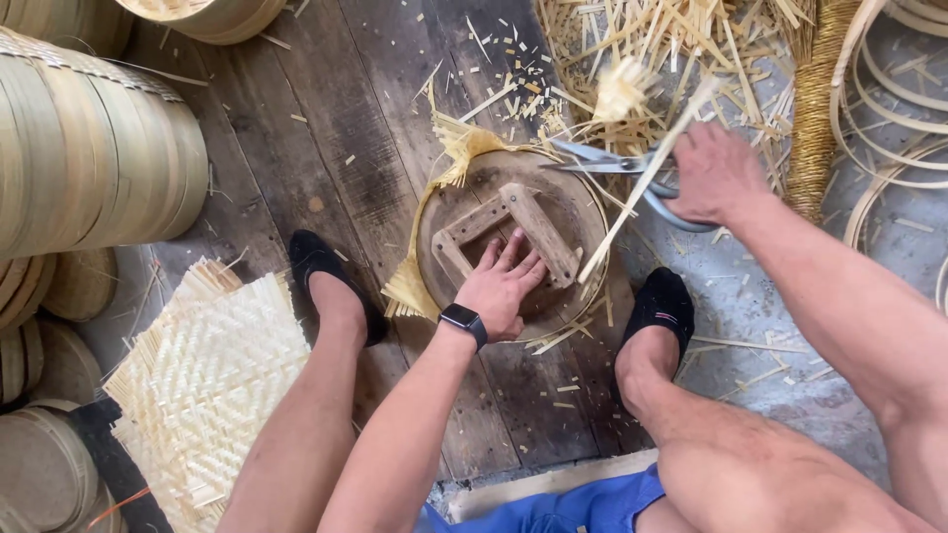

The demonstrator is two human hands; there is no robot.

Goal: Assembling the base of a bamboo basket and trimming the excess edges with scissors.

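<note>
Two hands: left hand (504, 286) flat on round wooden form (513, 242), right hand (713, 178) gripping steel shears (617, 170).

We list, at far left, a stack of bamboo steamer rings (94, 148) lying on its side, with flat round lids (44, 464) piled below it. A square woven bamboo mat (202, 380) rests on the plank floor (326, 128) near the lids. Loose bamboo offcuts (681, 39) litter the top, beside a coiled fibre bundle (815, 109) and bent bamboo strips (894, 89) at right.
</note>
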